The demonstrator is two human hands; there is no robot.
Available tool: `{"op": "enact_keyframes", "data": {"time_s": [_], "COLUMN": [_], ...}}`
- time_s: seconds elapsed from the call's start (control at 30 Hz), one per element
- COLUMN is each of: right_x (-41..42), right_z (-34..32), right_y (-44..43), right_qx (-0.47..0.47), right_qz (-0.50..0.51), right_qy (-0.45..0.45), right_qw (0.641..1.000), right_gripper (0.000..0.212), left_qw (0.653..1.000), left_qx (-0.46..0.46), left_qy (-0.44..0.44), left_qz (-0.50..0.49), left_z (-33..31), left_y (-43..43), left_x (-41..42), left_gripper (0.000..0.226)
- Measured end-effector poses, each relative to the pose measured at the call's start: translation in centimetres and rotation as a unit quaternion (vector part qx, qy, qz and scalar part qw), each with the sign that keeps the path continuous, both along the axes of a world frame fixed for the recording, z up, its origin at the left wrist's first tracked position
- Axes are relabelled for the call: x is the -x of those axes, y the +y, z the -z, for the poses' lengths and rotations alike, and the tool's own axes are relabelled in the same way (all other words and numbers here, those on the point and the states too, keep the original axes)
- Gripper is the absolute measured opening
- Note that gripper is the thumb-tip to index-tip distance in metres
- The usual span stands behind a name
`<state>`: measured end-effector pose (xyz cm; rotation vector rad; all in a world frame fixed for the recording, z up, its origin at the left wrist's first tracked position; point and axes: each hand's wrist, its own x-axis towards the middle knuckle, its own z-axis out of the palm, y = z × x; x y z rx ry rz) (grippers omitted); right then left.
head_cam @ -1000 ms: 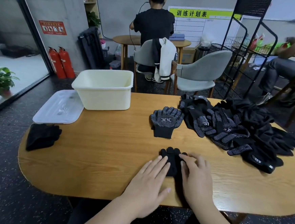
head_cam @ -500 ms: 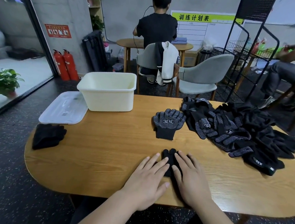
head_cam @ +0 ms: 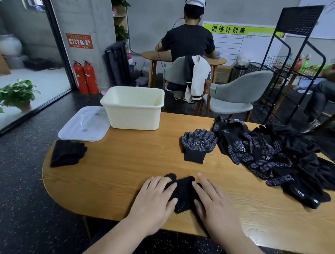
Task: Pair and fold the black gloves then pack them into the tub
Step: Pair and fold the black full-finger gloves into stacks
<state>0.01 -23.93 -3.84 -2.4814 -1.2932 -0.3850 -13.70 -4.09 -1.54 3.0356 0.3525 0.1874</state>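
Tabletop point(head_cam: 119, 173) well this side of the tub point(head_cam: 133, 109): your left hand point(head_cam: 153, 200) and right hand point(head_cam: 214, 206) lie flat on the gloves point(head_cam: 183, 190) (nothing pinched), so lifting off unevenly could skew them.

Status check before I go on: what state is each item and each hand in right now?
tub, open, nothing visible inside
lid, off, flat beside the tub
near glove, flat under both hands
left hand, open, pressing the near glove
right hand, open, pressing the near glove
dotted glove, laid flat, untouched
glove pile, loose heap, unsorted
left-end gloves, on the table, not in the tub
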Motion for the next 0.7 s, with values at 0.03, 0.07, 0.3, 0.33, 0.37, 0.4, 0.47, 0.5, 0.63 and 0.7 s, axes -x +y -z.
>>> {"op": "enact_keyframes", "data": {"time_s": [0.03,0.07,0.3,0.33,0.37,0.4,0.47,0.5,0.63,0.7], "right_x": [0.0,0.0,1.7,2.1,2.5,2.9,3.6,3.9,5.3,6.0], "right_z": [0.0,0.0,-0.7,-0.8,-0.9,-0.9,-1.1,-1.3,-1.7,-2.0], "right_y": [0.3,0.7,4.8,5.6,6.5,7.3,8.8,9.5,12.1,13.4], "right_qx": [0.026,0.055,0.11,0.108,0.107,0.107,0.118,0.126,0.146,0.161], "right_qz": [-0.012,-0.024,-0.047,-0.046,-0.048,-0.051,-0.06,-0.069,-0.129,-0.171], "right_qy": [0.003,0.008,0.031,0.036,0.041,0.045,0.055,0.059,0.035,0.025], "right_qw": [1.0,0.998,0.992,0.992,0.992,0.992,0.99,0.988,0.98,0.972], "right_gripper": [0.05,0.051,0.058,0.058,0.059,0.06,0.064,0.066,0.072,0.074], "left_qw": [1.0,1.0,0.995,0.993,0.991,0.989,0.987,0.985,0.981,0.978], "left_qx": [-0.002,0.0,0.04,0.044,0.048,0.05,0.053,0.051,0.032,0.024], "left_qy": [0.002,0.005,-0.016,-0.021,-0.024,-0.025,-0.023,-0.021,-0.012,-0.013], "left_qz": [-0.003,-0.008,-0.092,-0.108,-0.123,-0.135,-0.153,-0.161,-0.192,-0.206], "left_z": [0.1,0.1,0.2,0.3,0.4,0.5,0.5,0.4,0.1,0.2], "left_y": [0.3,0.6,3.3,3.8,4.4,5.0,6.1,6.7,9.2,10.7], "left_x": [0.0,0.1,1.1,1.5,1.8,2.2,2.9,3.2,4.6,5.4], "left_gripper": [0.064,0.064,0.06,0.058,0.057,0.056,0.055,0.055,0.055,0.056]}}
